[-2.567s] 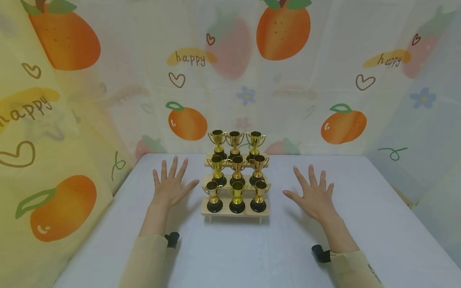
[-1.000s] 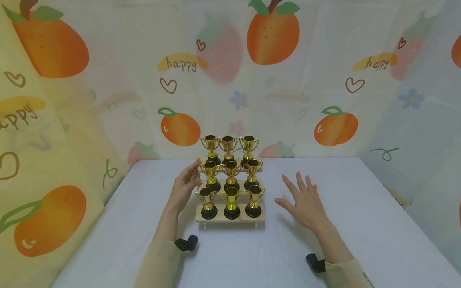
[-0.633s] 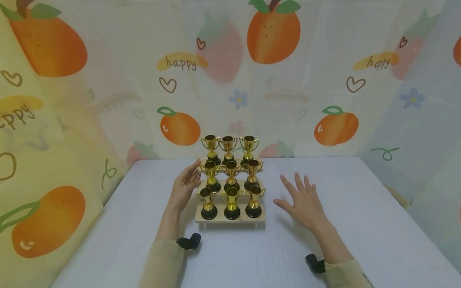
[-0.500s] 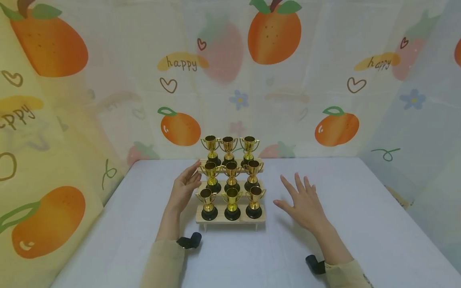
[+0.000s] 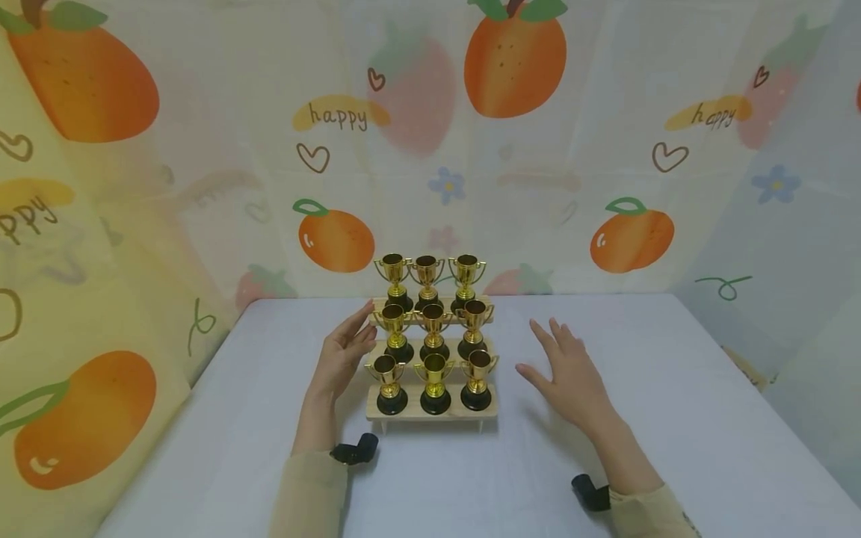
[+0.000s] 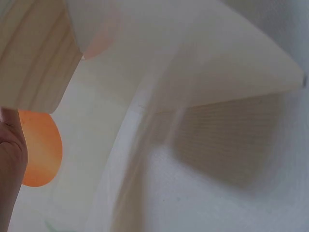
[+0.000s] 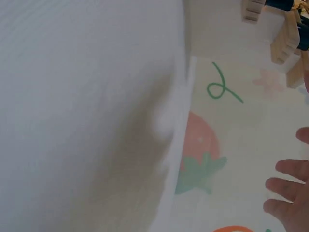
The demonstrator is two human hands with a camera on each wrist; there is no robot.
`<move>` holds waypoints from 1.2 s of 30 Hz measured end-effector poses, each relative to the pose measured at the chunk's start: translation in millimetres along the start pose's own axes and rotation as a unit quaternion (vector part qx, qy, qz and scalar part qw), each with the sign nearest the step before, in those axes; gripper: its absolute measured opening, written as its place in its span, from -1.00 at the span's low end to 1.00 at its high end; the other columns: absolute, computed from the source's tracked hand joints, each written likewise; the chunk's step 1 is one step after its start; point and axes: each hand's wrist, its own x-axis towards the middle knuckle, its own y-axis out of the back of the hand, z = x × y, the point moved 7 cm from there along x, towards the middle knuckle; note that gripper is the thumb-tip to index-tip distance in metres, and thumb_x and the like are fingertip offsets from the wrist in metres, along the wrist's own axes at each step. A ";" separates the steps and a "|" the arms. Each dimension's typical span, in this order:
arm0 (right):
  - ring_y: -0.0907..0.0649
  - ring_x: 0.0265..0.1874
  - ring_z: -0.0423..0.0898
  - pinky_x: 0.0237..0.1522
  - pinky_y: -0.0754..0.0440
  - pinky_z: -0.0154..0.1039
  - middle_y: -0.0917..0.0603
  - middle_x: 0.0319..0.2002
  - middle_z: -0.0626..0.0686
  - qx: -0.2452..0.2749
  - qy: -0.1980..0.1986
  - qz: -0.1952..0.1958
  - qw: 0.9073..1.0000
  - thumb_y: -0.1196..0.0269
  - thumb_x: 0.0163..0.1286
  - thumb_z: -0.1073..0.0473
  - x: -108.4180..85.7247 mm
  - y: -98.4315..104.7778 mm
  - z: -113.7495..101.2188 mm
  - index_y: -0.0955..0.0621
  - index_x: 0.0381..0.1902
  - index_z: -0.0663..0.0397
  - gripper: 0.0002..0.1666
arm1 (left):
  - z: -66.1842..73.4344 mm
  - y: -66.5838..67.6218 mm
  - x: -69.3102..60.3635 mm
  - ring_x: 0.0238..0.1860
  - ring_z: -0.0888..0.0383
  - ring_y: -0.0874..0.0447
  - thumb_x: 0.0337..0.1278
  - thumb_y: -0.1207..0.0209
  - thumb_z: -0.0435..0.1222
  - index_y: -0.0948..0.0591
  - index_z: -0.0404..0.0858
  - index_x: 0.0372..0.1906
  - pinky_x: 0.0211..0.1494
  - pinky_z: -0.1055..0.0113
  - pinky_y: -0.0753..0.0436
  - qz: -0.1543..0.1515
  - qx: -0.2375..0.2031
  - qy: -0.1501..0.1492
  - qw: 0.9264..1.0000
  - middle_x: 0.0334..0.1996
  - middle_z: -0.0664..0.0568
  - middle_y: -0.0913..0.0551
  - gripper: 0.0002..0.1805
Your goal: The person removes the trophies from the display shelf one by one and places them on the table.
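Note:
A three-tier stand with wooden shelves (image 5: 489,410) stands in the middle of the table in the head view. Gold trophy cups on black bases fill it, three to a tier, among them the front middle trophy (image 5: 435,373). My left hand (image 5: 339,360) is at the stand's left side, its fingertips at the ends of the upper shelves; whether they press on the wood cannot be told. In the left wrist view part of a finger (image 6: 12,164) shows under a shelf end (image 6: 36,58). My right hand (image 5: 572,377) hovers to the stand's right, fingers extended, holding nothing.
A white cloth covers the table (image 5: 430,493). Behind it hangs a printed curtain (image 5: 538,172) with fruit and hearts, and more curtain closes in both sides. A black wrist device (image 5: 356,450) sits on the left wrist, another black device (image 5: 590,493) on the right.
My left hand has gone from spread flat beside the stand to its left side, then stayed there. My right hand has turned slightly and its fingers have drawn closer together. The trophies keep their places.

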 end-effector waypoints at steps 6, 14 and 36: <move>-0.46 0.34 0.22 0.41 -0.45 0.18 -0.52 0.32 0.24 0.109 0.015 0.101 0.989 -0.24 0.40 0.02 2.2 21.9 -11.3 -0.43 0.34 0.16 -0.37 | 0.2 -1.4 2.3 0.21 0.54 -0.51 0.21 -0.04 -0.66 -0.16 -0.36 0.51 0.39 0.61 -0.46 -0.002 -0.004 -0.005 1.000 0.60 -0.10 -0.05 -0.25; -0.71 -0.11 -0.34 -0.01 -0.70 -0.56 -0.78 -0.11 -0.04 0.417 0.015 0.091 0.904 -0.25 0.37 0.27 7.3 23.5 -31.8 -0.65 -0.02 0.30 -0.73 | 0.8 2.5 -0.1 0.25 0.51 -0.47 0.23 -0.03 -0.63 -0.15 -0.33 0.52 0.39 0.63 -0.45 0.000 0.011 -0.002 1.000 0.60 -0.10 -0.04 -0.25; -0.73 -0.24 -0.32 -0.13 -0.77 -0.44 -0.73 -0.19 -0.34 0.537 0.009 -0.090 0.839 -0.41 0.14 0.36 5.4 -20.6 -64.1 -0.53 0.13 0.46 -0.41 | -2.3 1.6 -1.1 0.26 0.49 -0.46 0.23 -0.05 -0.61 -0.16 -0.34 0.51 0.41 0.61 -0.43 -0.011 0.006 -0.003 1.000 0.61 -0.07 -0.04 -0.26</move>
